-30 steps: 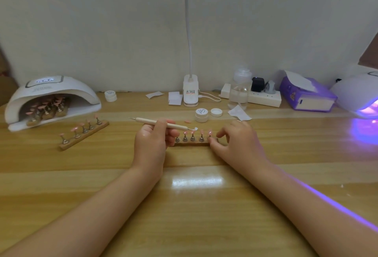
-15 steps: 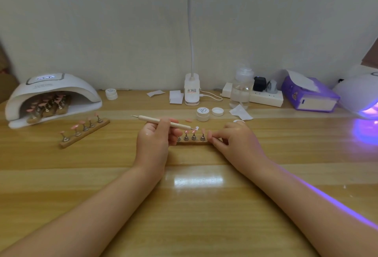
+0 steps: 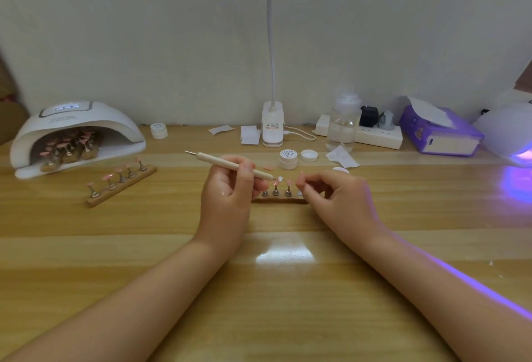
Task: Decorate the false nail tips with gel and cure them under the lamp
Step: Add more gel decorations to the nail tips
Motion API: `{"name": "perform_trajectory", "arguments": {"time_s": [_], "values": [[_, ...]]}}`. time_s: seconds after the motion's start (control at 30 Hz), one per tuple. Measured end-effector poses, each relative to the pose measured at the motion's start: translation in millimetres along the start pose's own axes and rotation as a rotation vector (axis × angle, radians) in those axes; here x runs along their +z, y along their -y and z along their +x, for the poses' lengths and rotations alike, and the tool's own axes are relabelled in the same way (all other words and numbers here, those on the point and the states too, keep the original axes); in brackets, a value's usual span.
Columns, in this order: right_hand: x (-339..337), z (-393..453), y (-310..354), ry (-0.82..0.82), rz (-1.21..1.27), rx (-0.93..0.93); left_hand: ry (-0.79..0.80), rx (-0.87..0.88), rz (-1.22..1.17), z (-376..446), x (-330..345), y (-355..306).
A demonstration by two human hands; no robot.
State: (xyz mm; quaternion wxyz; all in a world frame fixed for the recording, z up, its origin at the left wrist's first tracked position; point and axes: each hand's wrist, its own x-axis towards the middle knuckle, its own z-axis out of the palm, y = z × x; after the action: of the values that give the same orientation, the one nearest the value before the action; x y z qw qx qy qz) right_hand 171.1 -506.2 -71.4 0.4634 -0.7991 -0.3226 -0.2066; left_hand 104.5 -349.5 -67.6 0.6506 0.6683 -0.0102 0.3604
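My left hand [image 3: 230, 189] grips a cream dotting pen [image 3: 230, 163], whose tip touches a pink nail tip [image 3: 279, 179] on the wooden holder strip [image 3: 280, 199] between my hands. My right hand [image 3: 335, 197] has curled fingers at the right end of that strip, pinching near the pegs; what its fingertips touch is hidden. An open white gel pot [image 3: 288, 158] and its lid [image 3: 309, 155] stand just behind. A second holder strip [image 3: 121, 184] with pink tips lies at the left. More tips sit inside the white curing lamp [image 3: 74, 134].
A desk lamp base [image 3: 272, 128], clear bottle [image 3: 344, 122], power strip [image 3: 377, 135], purple tissue box [image 3: 440, 132] and a second lamp [image 3: 512, 134] glowing violet line the back. A small white pot [image 3: 159, 130], paper scraps [image 3: 221, 129] and a loose pink tip [image 3: 268, 167] lie there too.
The pen tip has stayed at the nail tips, shifting slightly along the row. My right hand's fingers have lifted and curled more at the strip's right end.
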Motion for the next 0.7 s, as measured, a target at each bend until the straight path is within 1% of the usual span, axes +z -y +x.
{"name": "perform_trajectory", "arguments": {"time_s": [0.27, 0.7], "values": [[4.3, 0.1, -1.9, 0.070, 0.049, 0.027, 0.077, 0.075, 0.068, -4.4, 0.0, 1.5], [4.6, -1.0, -3.4, 0.110, 0.051, -0.013, 0.128, 0.063, 0.093, -9.8, 6.6, -3.7]]}}
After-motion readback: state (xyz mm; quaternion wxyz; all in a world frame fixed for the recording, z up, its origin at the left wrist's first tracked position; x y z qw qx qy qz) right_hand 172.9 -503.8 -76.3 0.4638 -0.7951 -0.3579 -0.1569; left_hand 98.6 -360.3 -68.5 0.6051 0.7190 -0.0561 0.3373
